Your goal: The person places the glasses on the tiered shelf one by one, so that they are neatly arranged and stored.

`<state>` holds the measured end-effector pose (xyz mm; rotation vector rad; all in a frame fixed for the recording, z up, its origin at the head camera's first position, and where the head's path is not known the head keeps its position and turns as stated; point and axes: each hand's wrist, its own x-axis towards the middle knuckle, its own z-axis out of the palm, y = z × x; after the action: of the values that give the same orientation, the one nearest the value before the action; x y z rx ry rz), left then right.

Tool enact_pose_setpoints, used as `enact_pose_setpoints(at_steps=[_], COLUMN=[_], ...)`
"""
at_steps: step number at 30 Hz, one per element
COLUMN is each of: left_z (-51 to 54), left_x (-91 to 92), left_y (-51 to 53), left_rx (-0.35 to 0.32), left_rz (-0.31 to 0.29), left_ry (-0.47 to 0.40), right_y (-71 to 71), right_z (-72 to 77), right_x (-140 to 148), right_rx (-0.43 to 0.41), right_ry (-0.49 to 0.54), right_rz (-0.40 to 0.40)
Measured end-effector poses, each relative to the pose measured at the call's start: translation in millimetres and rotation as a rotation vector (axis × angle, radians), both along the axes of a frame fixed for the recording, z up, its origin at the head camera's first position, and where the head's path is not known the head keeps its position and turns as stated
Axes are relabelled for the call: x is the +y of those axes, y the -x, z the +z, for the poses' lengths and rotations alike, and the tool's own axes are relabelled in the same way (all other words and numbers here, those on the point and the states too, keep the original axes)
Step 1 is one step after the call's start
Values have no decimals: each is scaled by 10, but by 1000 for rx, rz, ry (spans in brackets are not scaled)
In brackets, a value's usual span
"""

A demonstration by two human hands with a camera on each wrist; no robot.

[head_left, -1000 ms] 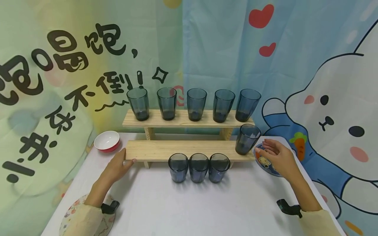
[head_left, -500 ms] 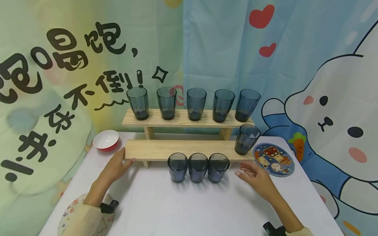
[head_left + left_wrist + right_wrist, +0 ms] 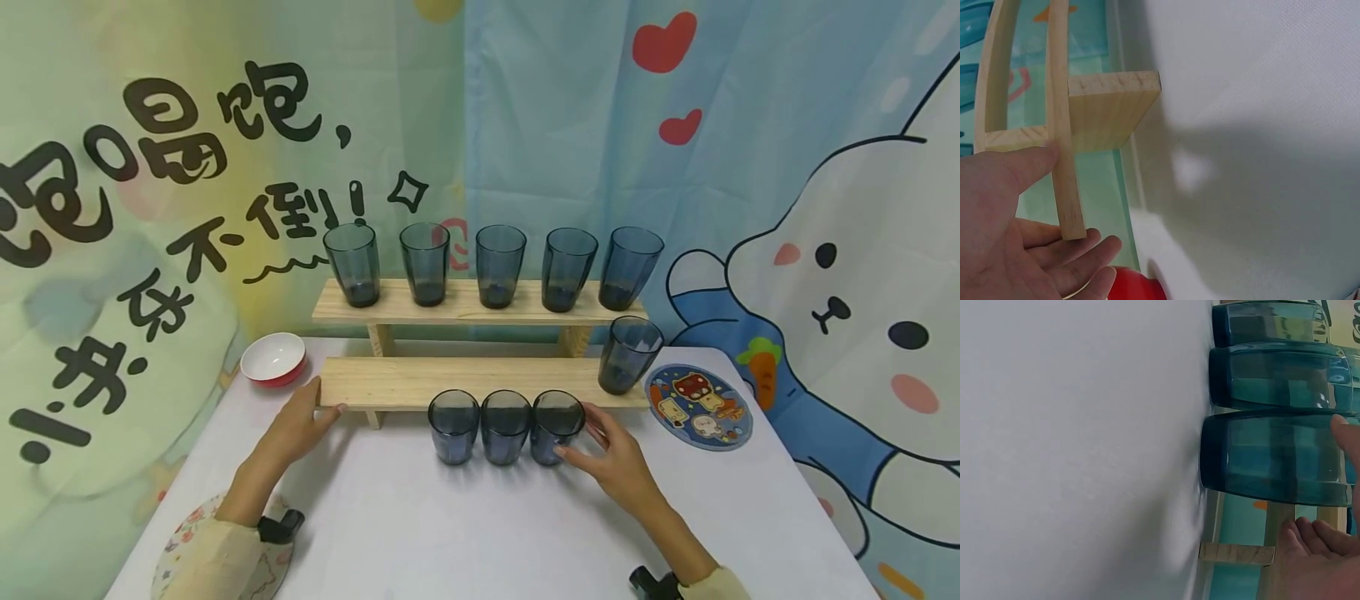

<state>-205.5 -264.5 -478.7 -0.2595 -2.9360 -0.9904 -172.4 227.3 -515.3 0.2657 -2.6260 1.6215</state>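
My left hand [image 3: 298, 427] grips the left end of the lower board of a two-tier wooden shelf [image 3: 457, 382]; the left wrist view has its thumb [image 3: 1038, 165] against the board and the other fingers round the end. Three blue-grey glass tumblers stand in a touching row before the shelf. At the rightmost tumbler [image 3: 553, 433], my right hand [image 3: 618, 467] is spread beside the glass. Its thumb [image 3: 1340, 428] overlaps the glass near the rim in the right wrist view, while the other fingers [image 3: 1316, 537] lie apart from it. Whether the thumb touches I cannot tell.
Several tumblers line the upper board [image 3: 480, 313], and one tumbler [image 3: 628, 358] stands at the lower board's right end. A round blue patterned mat [image 3: 701, 407] lies right. Left are a red-and-white bowl [image 3: 273, 360] and a floral round mat [image 3: 180, 537], partly under the forearm.
My right hand has come away from the tumbler at the lower board's right end, moving left and toward me to the front row. The left hand stays on the shelf.
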Motion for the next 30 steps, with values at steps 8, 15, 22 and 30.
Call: enact_pose_setpoints(at_steps=[8, 15, 22, 30], left_z=[35, -18, -9, -17], left_x=[-3, -21, 3, -9], left_y=[-7, 26, 21, 31], left_rx=[-14, -14, -7, -29], left_rz=[5, 1, -1, -2], left_ry=[9, 0, -8, 1], right_y=[55, 74, 85, 75], right_z=[-30, -60, -76, -56], right_x=[-58, -112, -110, -123], right_rx=[13, 20, 18, 3], right_ry=[15, 47, 88, 71], right_rz=[15, 19, 26, 24])
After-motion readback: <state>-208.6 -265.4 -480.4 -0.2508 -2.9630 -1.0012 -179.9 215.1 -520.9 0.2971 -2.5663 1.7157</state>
